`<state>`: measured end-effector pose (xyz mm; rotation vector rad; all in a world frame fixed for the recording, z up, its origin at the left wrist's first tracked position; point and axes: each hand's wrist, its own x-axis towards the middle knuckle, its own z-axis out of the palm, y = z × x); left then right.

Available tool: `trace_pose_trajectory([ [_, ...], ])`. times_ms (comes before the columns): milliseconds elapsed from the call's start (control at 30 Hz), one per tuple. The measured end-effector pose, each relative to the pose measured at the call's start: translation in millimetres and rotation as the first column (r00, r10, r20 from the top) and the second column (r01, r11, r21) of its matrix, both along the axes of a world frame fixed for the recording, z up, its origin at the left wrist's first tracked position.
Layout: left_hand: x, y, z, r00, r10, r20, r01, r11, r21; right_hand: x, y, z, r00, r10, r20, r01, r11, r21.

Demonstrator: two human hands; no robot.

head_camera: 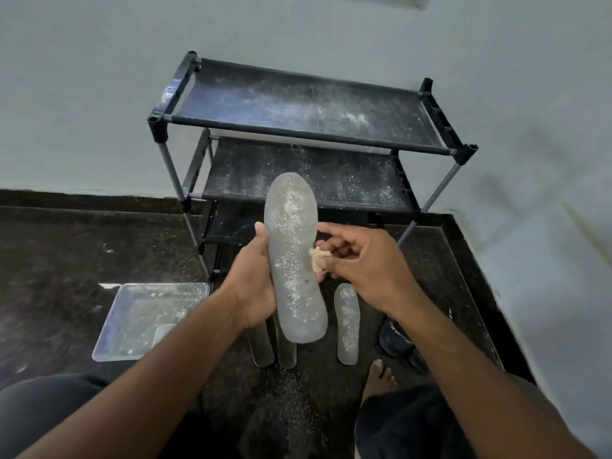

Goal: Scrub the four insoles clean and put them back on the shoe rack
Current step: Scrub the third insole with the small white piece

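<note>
Knees bent, I grip the grey insole [294,260] in my left hand [255,286] while my right hand [357,260] pinches a small scrubber [318,260] — loose grit could shower the three insoles on the floor [66,260], or the scrubber could slip.

We can make out only one piece of writing: pale letters on the dark blue item [395,339] lying on the floor at the lower right of the frame, just under the right forearm. They seem to begin "SPOR", though the forearm covers the end of the word and the letters are too small for us to be sure. We find no readable text, number or brand on anything else in the frame.
</note>
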<state>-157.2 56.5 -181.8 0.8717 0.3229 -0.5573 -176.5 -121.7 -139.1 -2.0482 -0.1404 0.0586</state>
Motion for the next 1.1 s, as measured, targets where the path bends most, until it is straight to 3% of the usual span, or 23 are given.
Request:
trace_pose_trajectory([
  [67, -3, 1, -4, 1.000, -0.018, 0.003, 0.018, 0.999, 0.030, 1, 4, -4, 0.999, 0.000, 0.034, 0.001, 1.000, -0.023],
  [167, -8, 5, -10, 1.000, -0.004, -0.006, 0.005, 0.999, 0.054, 0, 10, -10, 0.988, 0.058, 0.142, -0.030, 0.981, -0.192],
  [500, -14, 3, 1, 1.000, 0.023, -0.014, -0.024, 0.999, -0.038, -22, 21, -19, 0.939, 0.226, 0.261, -0.082, 0.880, -0.468],
  [833, -23, 0, 3, 0.998, 0.034, -0.047, -0.039, 0.992, -0.119, -37, 21, -12, 0.972, 0.093, 0.217, -0.013, 0.938, -0.346],
  [967, -24, -3, 0, 0.997, 0.044, -0.062, -0.051, 0.991, -0.122, -40, 24, -18, 0.958, 0.203, 0.202, -0.069, 0.850, -0.523],
  [1100, -22, -4, -2, 0.997, 0.021, -0.076, -0.029, 0.994, -0.109, -37, 16, -7, 0.960, 0.245, 0.137, -0.146, 0.852, -0.503],
])
